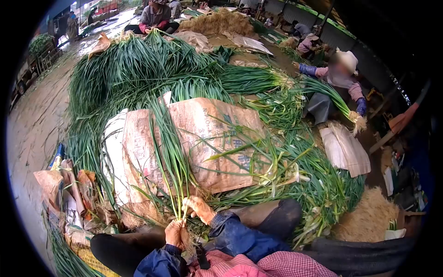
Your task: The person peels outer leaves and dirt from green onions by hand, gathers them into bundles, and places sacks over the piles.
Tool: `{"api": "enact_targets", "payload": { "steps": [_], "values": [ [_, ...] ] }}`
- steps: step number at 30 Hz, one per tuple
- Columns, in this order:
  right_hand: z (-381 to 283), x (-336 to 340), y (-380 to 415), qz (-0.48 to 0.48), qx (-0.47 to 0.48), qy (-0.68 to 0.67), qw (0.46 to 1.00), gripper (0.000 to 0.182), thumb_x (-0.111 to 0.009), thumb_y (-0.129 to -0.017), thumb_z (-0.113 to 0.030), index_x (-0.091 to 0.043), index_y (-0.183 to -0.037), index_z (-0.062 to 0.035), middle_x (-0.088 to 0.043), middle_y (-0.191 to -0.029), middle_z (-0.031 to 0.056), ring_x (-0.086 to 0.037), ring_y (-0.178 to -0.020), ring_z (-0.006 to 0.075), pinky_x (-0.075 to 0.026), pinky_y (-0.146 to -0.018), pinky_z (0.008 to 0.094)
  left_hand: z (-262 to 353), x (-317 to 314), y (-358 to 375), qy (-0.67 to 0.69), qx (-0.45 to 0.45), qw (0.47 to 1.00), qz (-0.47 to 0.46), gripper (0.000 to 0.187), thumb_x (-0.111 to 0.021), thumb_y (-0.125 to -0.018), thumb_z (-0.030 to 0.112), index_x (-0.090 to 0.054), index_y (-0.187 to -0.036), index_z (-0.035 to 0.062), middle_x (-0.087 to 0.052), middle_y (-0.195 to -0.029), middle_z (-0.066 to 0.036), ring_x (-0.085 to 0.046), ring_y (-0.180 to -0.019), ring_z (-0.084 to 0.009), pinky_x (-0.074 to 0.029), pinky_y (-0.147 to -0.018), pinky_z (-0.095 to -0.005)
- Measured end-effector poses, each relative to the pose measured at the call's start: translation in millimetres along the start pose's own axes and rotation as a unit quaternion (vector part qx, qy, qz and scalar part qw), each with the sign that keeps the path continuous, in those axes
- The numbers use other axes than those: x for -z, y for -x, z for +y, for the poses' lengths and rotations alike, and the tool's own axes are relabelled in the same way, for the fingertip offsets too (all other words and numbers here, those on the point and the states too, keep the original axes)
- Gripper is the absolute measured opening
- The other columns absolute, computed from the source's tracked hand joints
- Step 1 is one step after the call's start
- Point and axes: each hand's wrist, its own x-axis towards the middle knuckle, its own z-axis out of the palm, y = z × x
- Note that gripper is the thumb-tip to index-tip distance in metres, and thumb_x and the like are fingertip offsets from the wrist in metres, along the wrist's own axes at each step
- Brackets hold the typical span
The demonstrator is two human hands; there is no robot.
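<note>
Gripping a small bunch of green onions near the roots, left hand below, right hand pinching just above. Right behind them lies a brown sack, its printed writing too blurry to read.

Wet ground: green onion heaps, sacks on top.
</note>
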Motion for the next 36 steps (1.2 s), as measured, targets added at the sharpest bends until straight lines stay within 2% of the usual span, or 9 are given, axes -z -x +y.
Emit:
{"api": "enact_targets", "payload": {
  "steps": [7, 11, 14, 18, 19, 20, 23, 29, 36],
  "values": [
    [57.9, -24.9, -16.3, 0.153, -0.008, -0.134, 0.979, 0.032, -0.044, -0.092, -0.034, -0.055, -0.092, -0.0041, -0.055, -0.072, 0.0032, -0.053, -0.06, 0.0121, -0.043, -0.048, 0.0233, 12.8, -35.4, 24.6, 0.092, 0.126, 0.988, -0.015, 0.017, -0.044, -0.092, 0.017, -0.053, -0.093, 0.0029, -0.057, -0.076, -0.005, -0.054, -0.064, -0.0159, -0.048, -0.058, -0.0257],
    [54.1, -20.6, -10.9, 0.206, 0.028, 0.136, 0.969, 0.029, -0.047, -0.091, -0.029, -0.054, -0.086, -0.0015, -0.053, -0.071, 0.0037, -0.047, -0.054, 0.0118, -0.043, -0.047, 0.0263, 3.8, -22.3, 10.1, 0.165, 0.201, 0.965, -0.028, 0.014, -0.044, -0.092, 0.018, -0.05, -0.091, 0.005, -0.055, -0.074, -0.006, -0.055, -0.063, -0.0179, -0.049, -0.053, -0.0287],
    [30.8, -24.8, 8.4, 0.134, -0.086, -0.141, 0.977, 0.031, -0.044, -0.092, -0.03, -0.055, -0.089, -0.001, -0.055, -0.073, 0.0051, -0.052, -0.062, 0.0168, -0.045, -0.055, 0.031, 9.3, -17.2, 9.3, 0.095, 0.117, 0.989, -0.014, 0.009, -0.048, -0.089, 0.013, -0.05, -0.091, 0.005, -0.053, -0.07, -0.005, -0.054, -0.059, -0.0163, -0.049, -0.053, -0.0277],
    [50.9, -14.6, 3.8, 0.231, 0.176, 0.191, 0.938, 0.035, -0.034, -0.095, -0.024, -0.06, -0.095, -0.0017, -0.062, -0.084, 0.009, -0.057, -0.077, 0.0208, -0.045, -0.07, 0.0325, 3.8, -19.8, -3.8, 0.122, 0.093, 0.978, -0.139, 0.016, -0.048, -0.09, 0.019, -0.051, -0.099, 0.0057, -0.057, -0.077, -0.006, -0.052, -0.059, -0.0153, -0.045, -0.052, -0.0265],
    [45.0, -15.1, 4.0, 0.131, 0.11, -0.144, 0.975, 0.027, -0.042, -0.093, -0.027, -0.056, -0.094, -0.0048, -0.053, -0.072, 0.0039, -0.053, -0.067, 0.0167, -0.044, -0.062, 0.029, 4.5, -28.1, 0.0, 0.168, 0.126, 0.974, -0.083, 0.025, -0.049, -0.091, 0.026, -0.051, -0.104, 0.0054, -0.06, -0.085, -0.008, -0.056, -0.064, -0.0168, -0.048, -0.057, -0.0275],
    [38.5, -15.4, 4.4, 0.101, 0.01, -0.468, 0.878, 0.023, -0.049, -0.09, -0.03, -0.053, -0.093, -0.0079, -0.045, -0.061, -0.0012, -0.049, -0.057, 0.0127, -0.043, -0.055, 0.0255, 5.2, -23.5, 4.1, 0.186, 0.168, 0.961, -0.112, 0.031, -0.05, -0.09, 0.031, -0.051, -0.109, 0.0059, -0.062, -0.091, -0.009, -0.058, -0.069, -0.0188, -0.049, -0.061, -0.0294],
    [72.2, 20.1, -31.3, 0.024, -0.025, -0.563, 0.826, 0.029, -0.045, -0.092, -0.037, -0.052, -0.093, -0.0091, -0.04, -0.058, -0.0046, -0.041, -0.046, 0.0108, -0.039, -0.044, 0.0288, 1.4, -61.4, 15.5, 0.135, 0.137, 0.981, 0.005, 0.027, -0.052, -0.089, 0.033, -0.053, -0.094, 0.0062, -0.057, -0.076, -0.004, -0.055, -0.064, -0.0193, -0.047, -0.06, -0.0292],
    [73.5, 61.6, -78.3, 0.075, -0.048, -0.496, 0.863, 0.027, -0.039, -0.092, -0.035, -0.049, -0.082, -0.0121, -0.034, -0.049, -0.0059, -0.033, -0.035, 0.0111, -0.032, -0.032, 0.0308, -4.6, -53.0, 12.1, 0.057, -0.031, 0.997, 0.03, 0.021, -0.052, -0.091, 0.029, -0.053, -0.088, 0.0081, -0.043, -0.067, 0.004, -0.04, -0.059, -0.0065, -0.035, -0.052, -0.0212],
    [4.0, 51.8, -22.2, 0.161, -0.094, -0.134, 0.973, 0.019, -0.065, -0.081, -0.026, -0.056, -0.079, -0.0091, -0.042, -0.049, -0.0064, -0.034, -0.034, 0.0044, -0.025, -0.029, 0.0202, -3.4, -33.6, 16.6, 0.04, -0.02, 0.999, -0.031, 0.023, -0.052, -0.091, 0.025, -0.053, -0.103, 0.0057, -0.047, -0.073, 0.005, -0.044, -0.06, -0.0042, -0.037, -0.049, -0.019]
  ]
}}
